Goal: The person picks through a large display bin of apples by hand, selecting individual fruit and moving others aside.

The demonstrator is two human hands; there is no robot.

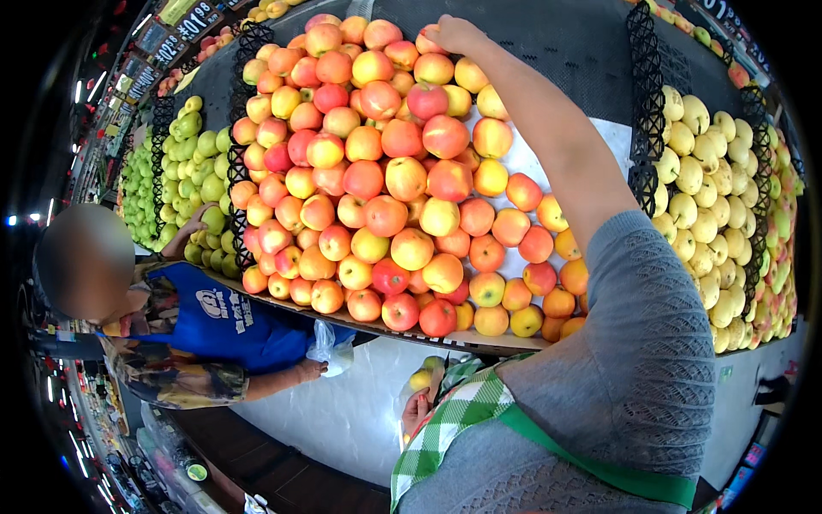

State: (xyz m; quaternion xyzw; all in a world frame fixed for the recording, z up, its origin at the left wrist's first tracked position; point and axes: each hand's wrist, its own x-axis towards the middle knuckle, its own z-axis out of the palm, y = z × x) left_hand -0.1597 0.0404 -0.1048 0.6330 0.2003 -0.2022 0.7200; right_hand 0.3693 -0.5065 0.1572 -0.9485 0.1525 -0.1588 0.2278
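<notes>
My right arm stretches across a large heap of red and yellow apples (385, 180). At the heap's far edge my right hand (447, 36) is closed round a red and yellow apple (426, 43); the bent arm partly covers the heap's right side. Low in front of the display, beside my green checked apron (467, 407), my left hand (417, 409) is closed on a clear plastic bag (409, 390). Yellowish fruit (420, 379) shows through the bag. The apron hides my left forearm and part of that hand.
At left, a co-worker in a blue apron (214, 317) holds a clear bag (330, 347) and touches green fruit (205, 163). Black lattice dividers (646, 94) separate the heaps. Pale yellow pears (706, 214) lie to the right. A dark counter (282, 463) stands behind the co-worker.
</notes>
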